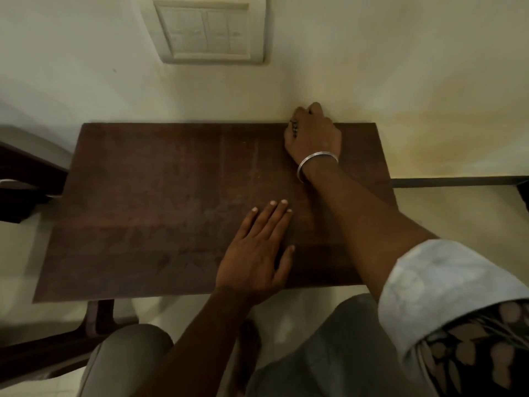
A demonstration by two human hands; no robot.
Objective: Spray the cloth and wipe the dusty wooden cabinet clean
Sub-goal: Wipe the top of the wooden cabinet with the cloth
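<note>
Your left hand lies flat on the wooden cabinet; your right hand curls at its far edge, grip unclear. Next: fetch cloth.

The left hand lies flat and palm down just below the middle of the frame, its fingers straight and close together, the thumb spread to the right. The bare left forearm rises to it from the bottom centre. The right forearm reaches diagonally from a rolled-up pale sleeve at lower right towards the upper centre, a metal bangle on the wrist. The right hand shows knuckles up, fingers curled under; whether they grip anything is hidden.
</note>
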